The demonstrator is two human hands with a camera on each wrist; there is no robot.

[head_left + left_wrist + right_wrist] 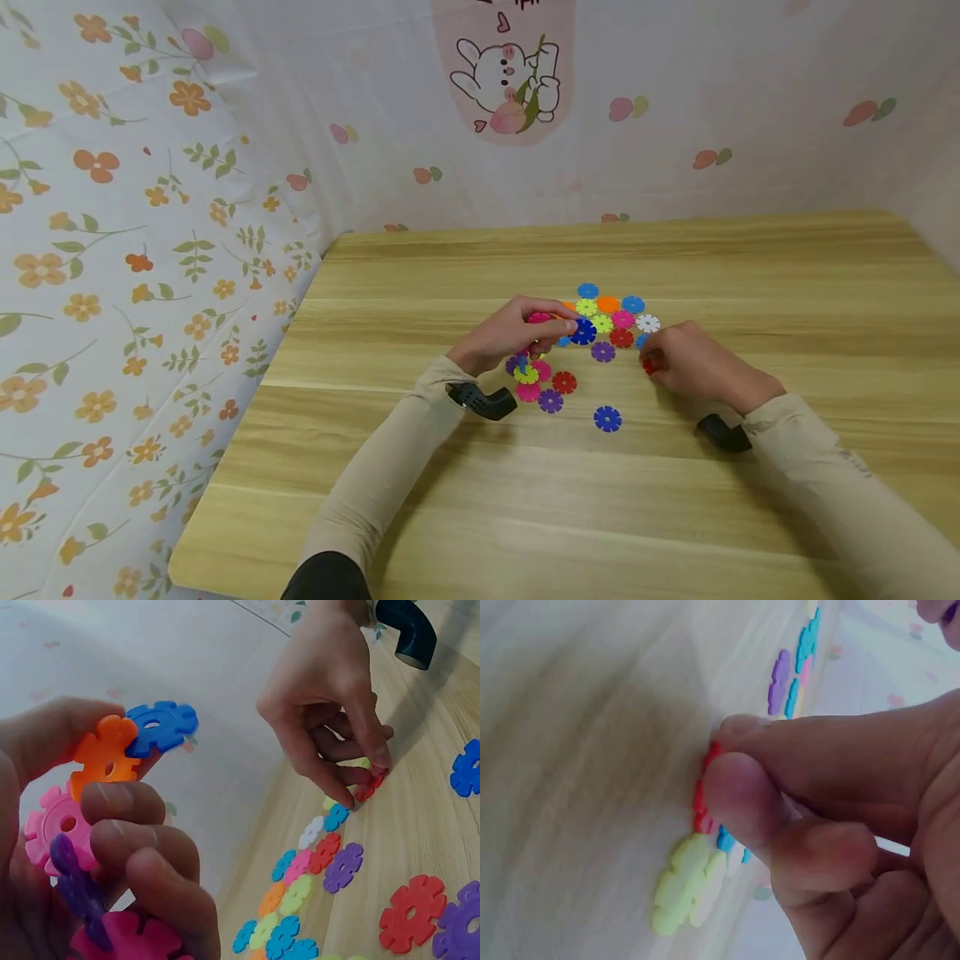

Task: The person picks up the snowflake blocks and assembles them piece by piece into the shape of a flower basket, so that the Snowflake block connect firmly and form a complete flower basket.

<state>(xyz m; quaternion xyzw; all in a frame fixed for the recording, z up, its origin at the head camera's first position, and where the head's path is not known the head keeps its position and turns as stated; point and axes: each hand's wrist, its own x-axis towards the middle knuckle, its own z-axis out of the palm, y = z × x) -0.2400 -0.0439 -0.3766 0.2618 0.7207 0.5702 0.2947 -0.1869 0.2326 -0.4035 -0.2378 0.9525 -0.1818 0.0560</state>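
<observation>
My left hand (510, 332) holds a joined chain of plastic snowflake discs above the table. In the left wrist view the chain shows a blue disc (169, 729), an orange disc (100, 766), a pink disc (46, 829), an edge-on purple disc (73, 885) and a magenta disc (131, 939). Its fingers curl over the middle of the chain. My right hand (697, 367) pinches a red snowflake disc (700, 799) between thumb and forefinger, low at the tabletop. Yellow-green discs (681, 881) lie right beside those fingertips.
Several loose discs lie between the hands, among them a white disc (648, 323) and a purple disc (603, 352). Nearer the front are a blue disc (607, 418) and a red disc (565, 382). The wooden table (420, 517) meets a patterned curtain (675, 183) behind.
</observation>
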